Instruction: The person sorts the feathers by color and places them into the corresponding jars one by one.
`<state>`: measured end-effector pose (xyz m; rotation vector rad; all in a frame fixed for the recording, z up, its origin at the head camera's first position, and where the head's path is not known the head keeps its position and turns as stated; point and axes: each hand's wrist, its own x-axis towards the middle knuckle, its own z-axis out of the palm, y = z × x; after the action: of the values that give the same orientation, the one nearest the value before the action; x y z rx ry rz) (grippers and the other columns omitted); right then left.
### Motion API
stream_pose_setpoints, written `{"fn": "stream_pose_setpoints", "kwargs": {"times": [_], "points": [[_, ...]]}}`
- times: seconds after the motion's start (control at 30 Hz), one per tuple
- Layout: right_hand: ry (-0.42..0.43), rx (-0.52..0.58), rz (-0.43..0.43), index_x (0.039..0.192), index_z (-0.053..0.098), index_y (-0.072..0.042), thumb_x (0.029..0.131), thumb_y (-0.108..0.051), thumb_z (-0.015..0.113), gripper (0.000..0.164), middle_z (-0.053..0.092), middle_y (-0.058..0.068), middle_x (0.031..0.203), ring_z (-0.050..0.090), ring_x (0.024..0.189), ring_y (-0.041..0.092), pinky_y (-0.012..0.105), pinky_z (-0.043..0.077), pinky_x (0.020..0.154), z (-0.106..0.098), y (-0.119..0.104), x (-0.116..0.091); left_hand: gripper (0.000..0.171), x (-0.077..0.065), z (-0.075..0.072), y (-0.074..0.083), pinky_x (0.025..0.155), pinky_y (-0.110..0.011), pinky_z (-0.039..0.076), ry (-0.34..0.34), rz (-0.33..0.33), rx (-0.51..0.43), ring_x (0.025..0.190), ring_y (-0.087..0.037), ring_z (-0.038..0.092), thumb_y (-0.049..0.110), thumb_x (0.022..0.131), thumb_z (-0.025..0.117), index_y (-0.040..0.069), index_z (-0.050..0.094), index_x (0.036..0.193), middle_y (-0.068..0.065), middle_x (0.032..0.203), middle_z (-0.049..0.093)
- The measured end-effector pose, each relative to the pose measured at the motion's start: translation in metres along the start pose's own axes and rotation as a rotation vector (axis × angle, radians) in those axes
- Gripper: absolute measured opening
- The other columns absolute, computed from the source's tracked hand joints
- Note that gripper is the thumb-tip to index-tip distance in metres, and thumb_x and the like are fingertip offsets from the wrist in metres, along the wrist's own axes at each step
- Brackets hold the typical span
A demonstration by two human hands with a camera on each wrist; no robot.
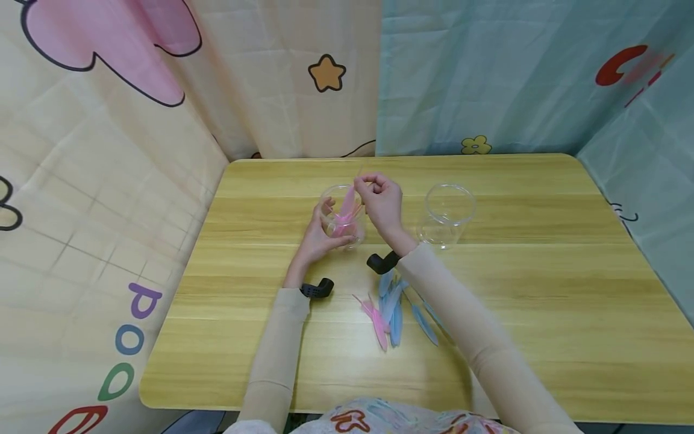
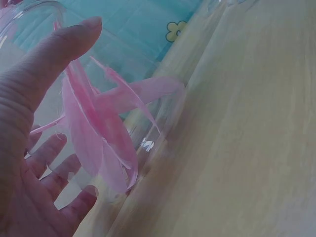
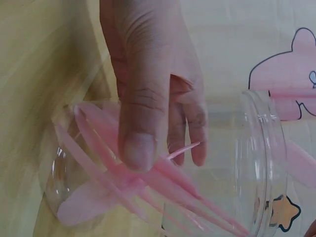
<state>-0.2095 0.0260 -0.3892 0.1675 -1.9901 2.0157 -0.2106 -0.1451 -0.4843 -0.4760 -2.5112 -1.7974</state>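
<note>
My left hand (image 1: 317,240) grips a clear jar (image 3: 264,153) from its side, thumb on the near wall and fingers around the far one. Several pink feathers (image 2: 101,131) lie crossed inside it. Over the jar's mouth, my right hand (image 1: 384,204) pinches another pink feather (image 1: 348,201), whose vane points down toward the opening. In the right wrist view, only a bit of a right fingertip shows at the bottom right corner. On the table nearer my body lie several blue feathers (image 1: 396,325), beside a few loose pink feathers (image 1: 378,323).
A second clear jar (image 1: 443,220) stands upright to the right of my right hand. The wooden table (image 1: 542,289) has rounded corners. Printed curtains (image 1: 293,78) hang behind it and along both sides. My right forearm passes over some blue feathers.
</note>
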Motion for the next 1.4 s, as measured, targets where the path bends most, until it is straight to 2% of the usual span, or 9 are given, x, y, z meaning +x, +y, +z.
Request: {"fn": "stream_pose_setpoints", "kwargs": {"times": [0.23,0.4,0.47,0.57,0.73,0.83,0.93,1.1,1.4], "points": [[-0.070,-0.154,0.081,0.095,0.067,-0.003,0.092,-0.031,0.064,0.029,0.056,0.022,0.062,0.041,0.037,0.012,0.023,0.034,0.038,-0.007,0.010,-0.005,0.106,0.001,0.001,0.000,0.104,-0.049,0.028,-0.008,0.014,-0.019,0.132,-0.021,0.030,0.024,0.069,0.087,0.015,0.017,0.149,0.000,0.148,0.030],[-0.118,-0.227,0.114,0.096,0.066,-0.004,0.091,-0.035,0.063,0.031,0.055,0.018,0.058,0.041,0.037,0.012,0.024,0.035,0.039,-0.024,0.013,-0.008,0.110,0.000,0.000,0.000,0.106,-0.048,0.024,-0.006,0.001,-0.025,0.133,-0.019,0.029,0.027,0.068,0.087,0.020,0.015,0.150,0.003,0.148,0.030],[-0.174,-0.282,0.128,0.094,0.066,-0.004,0.091,-0.035,0.063,0.031,0.055,0.018,0.058,0.042,0.038,0.014,0.025,0.036,0.039,-0.032,0.012,-0.012,0.110,0.000,0.000,0.001,0.107,-0.048,0.023,-0.006,0.000,-0.028,0.134,-0.019,0.028,0.027,0.068,0.088,0.021,0.015,0.150,0.002,0.149,0.030],[-0.316,-0.438,0.148,0.088,0.067,-0.005,0.091,-0.038,0.063,0.033,0.056,0.016,0.057,0.044,0.040,0.016,0.026,0.035,0.040,-0.045,0.009,-0.021,0.110,0.000,0.000,0.001,0.107,-0.048,0.023,-0.004,0.005,-0.034,0.134,-0.020,0.028,0.024,0.068,0.087,0.020,0.015,0.151,0.000,0.149,0.030],[-0.646,-0.734,0.167,0.077,0.070,-0.007,0.088,-0.045,0.064,0.041,0.054,0.001,0.052,0.047,0.043,0.014,0.028,0.037,0.043,-0.065,0.008,-0.043,0.111,-0.001,0.001,0.002,0.107,-0.047,0.022,-0.008,0.011,-0.024,0.134,-0.019,0.028,0.024,0.069,0.087,0.020,0.013,0.151,0.001,0.149,0.030],[-0.821,-0.822,0.196,0.071,0.070,-0.007,0.086,-0.047,0.066,0.043,0.054,-0.003,0.051,0.048,0.045,0.011,0.027,0.038,0.045,-0.071,0.008,-0.058,0.111,-0.001,0.001,0.002,0.107,-0.046,0.022,-0.008,-0.003,-0.016,0.134,-0.018,0.028,0.026,0.068,0.087,0.024,0.013,0.151,0.004,0.149,0.029],[-0.919,-0.874,0.214,0.066,0.069,-0.011,0.083,-0.047,0.069,0.041,0.055,-0.005,0.052,0.049,0.045,0.009,0.025,0.039,0.045,-0.072,0.009,-0.072,0.109,-0.001,0.001,0.002,0.107,-0.045,0.022,-0.003,-0.010,-0.019,0.134,-0.017,0.028,0.026,0.069,0.087,0.025,0.014,0.150,0.005,0.149,0.029],[-0.932,-0.975,0.191,0.059,0.065,-0.016,0.078,-0.046,0.074,0.036,0.049,-0.010,0.049,0.046,0.045,0.007,0.023,0.034,0.043,-0.068,0.017,-0.092,0.109,-0.001,0.001,0.001,0.106,-0.046,0.024,-0.001,-0.005,-0.018,0.133,-0.018,0.029,0.027,0.068,0.087,0.025,0.015,0.150,0.004,0.149,0.030],[-0.936,-1.027,0.187,0.051,0.059,-0.019,0.075,-0.044,0.076,0.038,0.046,-0.012,0.047,0.042,0.046,0.006,0.025,0.033,0.043,-0.059,0.023,-0.106,0.108,-0.001,0.001,0.001,0.104,-0.047,0.026,-0.002,-0.003,0.000,0.131,-0.019,0.031,0.026,0.069,0.087,0.027,0.015,0.150,0.005,0.149,0.030]]}}
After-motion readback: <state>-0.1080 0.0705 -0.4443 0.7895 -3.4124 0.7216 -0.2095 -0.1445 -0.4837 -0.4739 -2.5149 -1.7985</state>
